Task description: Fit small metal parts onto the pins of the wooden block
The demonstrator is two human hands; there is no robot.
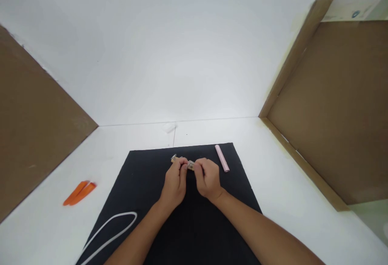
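A white cord (124, 213) loops over the near left part of the black mat (206, 232), crossing its left edge onto the white table (273, 176). Further in, to the left of that edge, two orange pieces (74, 196) lie side by side on the bare table. Above the mat, closer to its far edge than its near one, the left hand (174, 184) and the right hand (209, 178) face each other, each grip pressed together on a small clear piece (190, 164) between them. A small tan and metallic part (173, 158) shows just past the left hand's fingers; whether that hand holds it, I cannot tell. A pink roll (222, 158) lies aslant by the mat's far right corner, apart from the right hand. Beyond the mat's far edge, a whitish scrap (169, 128) sits near the table's back edge, where the white wall (182, 54) rises
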